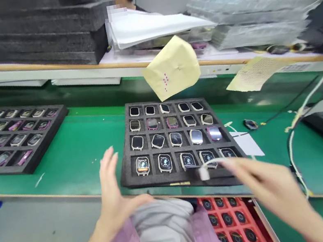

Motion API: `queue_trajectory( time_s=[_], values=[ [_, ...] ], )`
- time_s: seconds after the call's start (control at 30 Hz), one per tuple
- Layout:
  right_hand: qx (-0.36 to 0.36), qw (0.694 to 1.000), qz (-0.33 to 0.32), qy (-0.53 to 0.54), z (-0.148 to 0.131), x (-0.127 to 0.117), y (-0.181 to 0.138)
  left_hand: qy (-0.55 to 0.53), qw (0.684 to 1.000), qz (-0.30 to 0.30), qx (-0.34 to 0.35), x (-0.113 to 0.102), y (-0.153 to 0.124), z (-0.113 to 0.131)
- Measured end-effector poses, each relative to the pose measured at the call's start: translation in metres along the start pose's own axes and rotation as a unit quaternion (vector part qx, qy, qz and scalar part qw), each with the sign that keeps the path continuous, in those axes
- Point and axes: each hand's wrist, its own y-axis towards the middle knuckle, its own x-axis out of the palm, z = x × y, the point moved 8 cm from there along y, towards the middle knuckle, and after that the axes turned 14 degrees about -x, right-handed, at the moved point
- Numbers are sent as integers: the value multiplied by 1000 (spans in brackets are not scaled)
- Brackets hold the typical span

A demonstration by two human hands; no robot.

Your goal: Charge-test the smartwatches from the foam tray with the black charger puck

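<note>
In the head view, a black foam tray (129, 168) on the green bench holds several smartwatch bodies in its compartments. Screens are lit in the front row, where one watch (142, 166) shows an orange band. My left hand (113, 194) is off the tray's front left corner, fingers raised and thumb spread, holding nothing. Over the front right edge, my right hand (262, 178) pinches a thin white cable (215, 160). A small whitish block (204, 173) hangs at the cable's end, above the tray's front rim; motion blurs it.
Another foam tray of watches (29, 167) lies at the left. Below the bench edge is a red tray (244, 217) with round black parts. A yellow paper (172, 69) hangs from the shelf above. A hanging cable (294, 156) runs down at the right. Two people are beyond the shelf.
</note>
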Motion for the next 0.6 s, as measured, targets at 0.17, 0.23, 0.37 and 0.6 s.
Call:
queue_trajectory(
  time_s=[0.17, 0.23, 0.37, 0.6],
  values=[
    [191, 962, 135, -143, 125, -64, -54, 61, 992, -91, -65, 31, -31, -66],
    [185, 951, 202, -142, 143, -61, -65, 92, 992, -75, -31, 39, -37, -70],
    [172, 950, 258, -44, 144, -18, -70, 117, 993, -31, -9, 39, -35, -68],
    [264, 900, 312, 152, 160, 16, -72, 140, 989, -36, -9, 42, -9, -72]
  ],
)
